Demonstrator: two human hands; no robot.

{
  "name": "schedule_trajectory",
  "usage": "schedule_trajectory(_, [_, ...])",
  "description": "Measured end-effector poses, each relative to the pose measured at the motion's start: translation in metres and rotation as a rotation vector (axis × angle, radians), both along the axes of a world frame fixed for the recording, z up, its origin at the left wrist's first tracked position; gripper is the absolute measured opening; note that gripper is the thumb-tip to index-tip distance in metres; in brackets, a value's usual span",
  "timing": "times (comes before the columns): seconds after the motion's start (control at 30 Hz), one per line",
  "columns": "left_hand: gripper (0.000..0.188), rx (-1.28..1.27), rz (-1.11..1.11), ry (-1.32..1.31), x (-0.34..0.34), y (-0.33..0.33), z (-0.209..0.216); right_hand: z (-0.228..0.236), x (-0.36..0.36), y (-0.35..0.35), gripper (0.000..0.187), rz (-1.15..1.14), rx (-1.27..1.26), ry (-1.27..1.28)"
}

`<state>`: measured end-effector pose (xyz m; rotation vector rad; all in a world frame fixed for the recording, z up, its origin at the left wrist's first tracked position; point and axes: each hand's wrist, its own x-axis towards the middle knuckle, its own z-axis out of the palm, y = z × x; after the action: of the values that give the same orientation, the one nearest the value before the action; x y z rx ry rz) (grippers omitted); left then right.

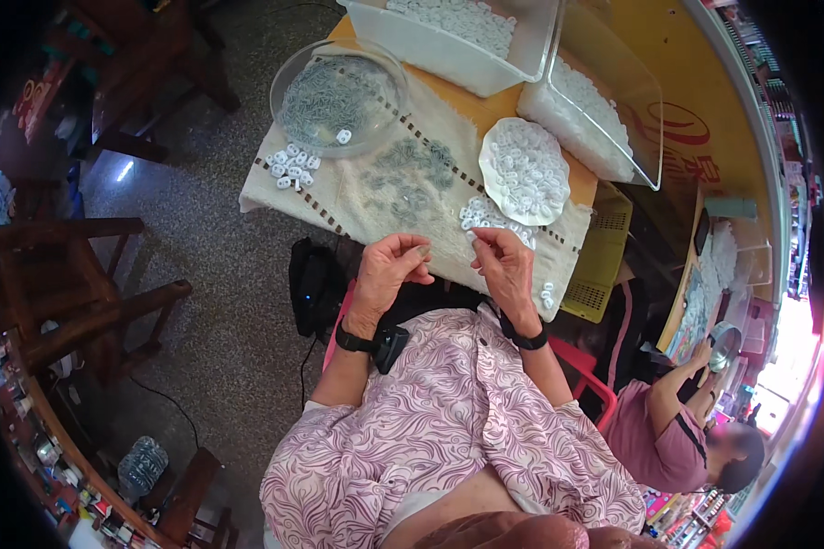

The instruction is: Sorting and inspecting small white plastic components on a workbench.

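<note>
My left hand (pixel 394 274) is closed above the near edge of the cloth, thumb and forefinger pressed together; whatever is between them is too small to make out. Facing it, my right hand (pixel 507 269) pinches a small white plastic piece (pixel 471 235) at its fingertips. A heap of similar white pieces (pixel 485 214) lies just beyond it, beside a white scalloped plate (pixel 566 188) of them. Small grey metal pieces (pixel 403 178) are spread over the middle of the cloth. More fill a round clear tray (pixel 276 96) at the far left, with a cluster of white pieces (pixel 293 168) in front.
Two clear bins, one at the back (pixel 430 60) and one at the right (pixel 645 151), hold many white pieces. A yellow crate (pixel 604 247) stands right of the table. Wooden chairs (pixel 73 284) are at left. Another person (pixel 655 430) sits at lower right, holding a round metal bowl.
</note>
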<state>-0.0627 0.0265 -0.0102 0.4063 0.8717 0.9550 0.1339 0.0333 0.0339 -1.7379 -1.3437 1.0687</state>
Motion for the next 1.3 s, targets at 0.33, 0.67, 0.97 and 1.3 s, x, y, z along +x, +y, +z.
schedule_trajectory(0.33, [0.022,0.146,-0.058,0.302,0.011,-0.001,0.008,-0.012,0.01,0.001,0.021,0.0,-0.186,0.414])
schedule_trajectory(0.67, [0.02,0.207,-0.068,0.282,0.025,-0.005,0.006,-0.012,0.0,-0.008,0.016,0.135,-0.259,0.487])
schedule_trajectory(0.97, [0.014,0.243,0.102,0.435,0.035,-0.007,0.0,-0.027,-0.002,-0.01,0.016,0.147,-0.183,0.511])
schedule_trajectory(1.3, [0.01,0.876,0.187,1.228,0.033,0.012,0.004,-0.031,0.01,-0.012,0.015,0.213,0.186,-0.071])
